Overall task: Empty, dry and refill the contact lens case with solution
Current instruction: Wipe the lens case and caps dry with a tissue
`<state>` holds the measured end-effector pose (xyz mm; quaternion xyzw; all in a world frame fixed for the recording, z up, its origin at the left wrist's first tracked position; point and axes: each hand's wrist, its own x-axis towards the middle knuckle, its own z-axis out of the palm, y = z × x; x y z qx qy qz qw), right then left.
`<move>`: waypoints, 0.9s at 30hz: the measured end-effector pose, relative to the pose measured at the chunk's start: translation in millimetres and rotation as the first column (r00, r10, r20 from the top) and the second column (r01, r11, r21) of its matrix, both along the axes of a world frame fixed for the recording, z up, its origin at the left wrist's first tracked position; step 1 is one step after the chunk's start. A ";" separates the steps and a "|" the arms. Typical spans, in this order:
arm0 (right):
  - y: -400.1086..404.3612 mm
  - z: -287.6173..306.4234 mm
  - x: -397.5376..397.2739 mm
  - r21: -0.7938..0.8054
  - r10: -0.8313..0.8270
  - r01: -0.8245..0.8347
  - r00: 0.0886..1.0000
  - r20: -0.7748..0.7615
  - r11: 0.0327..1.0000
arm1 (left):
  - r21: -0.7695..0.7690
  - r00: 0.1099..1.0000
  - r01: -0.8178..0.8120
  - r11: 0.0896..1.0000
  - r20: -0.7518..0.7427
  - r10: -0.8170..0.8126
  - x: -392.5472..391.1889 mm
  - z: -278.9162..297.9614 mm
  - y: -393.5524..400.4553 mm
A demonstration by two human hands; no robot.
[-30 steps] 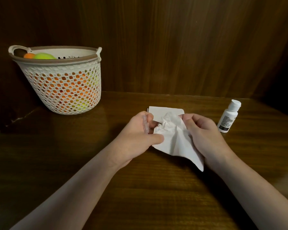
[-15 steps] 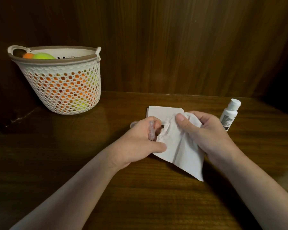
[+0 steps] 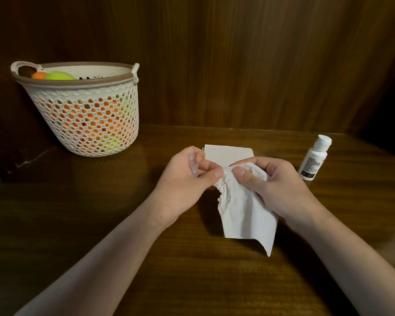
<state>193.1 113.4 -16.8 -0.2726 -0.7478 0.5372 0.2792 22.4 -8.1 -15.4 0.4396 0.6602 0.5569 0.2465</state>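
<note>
Left hand (image 3: 183,179) pinches the clear contact lens case (image 3: 193,166) above the surface (image 3: 100,224); right hand (image 3: 276,185) grips a bunched tissue (image 3: 242,208) pressed at it. Drying step, likely: twist tissue into each well. Solution bottle (image 3: 315,160) stands capped, just right.

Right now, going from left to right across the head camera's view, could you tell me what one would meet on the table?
Basket → left hand holding the clear lens case → crumpled tissue → right hand → white solution bottle. The folded tissues behind the hands overlap them, so I leave those out.
</note>
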 end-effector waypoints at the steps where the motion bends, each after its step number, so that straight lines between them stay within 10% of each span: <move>1: 0.2 0.3 0.9 0.000 -0.008 0.008 1.000 -0.003 1.000 | 0.004 1.000 -0.004 1.000 0.004 0.004 0.1 0.3 -0.3; 15: 0.4 0.4 0.3 -0.072 0.065 -0.068 0.997 -0.046 0.995 | 0.008 0.995 -0.074 0.997 0.074 0.073 1.3 0.5 0.3; 22: 6.1 -0.7 2.4 -0.017 -0.090 0.088 0.992 -0.091 0.996 | -0.184 0.867 0.008 0.983 0.491 0.085 10.7 20.4 6.3; 27: 2.2 0.1 2.4 0.022 -0.063 0.064 0.998 -0.026 0.998 | -0.153 0.894 0.013 0.988 0.444 0.057 4.5 2.6 6.0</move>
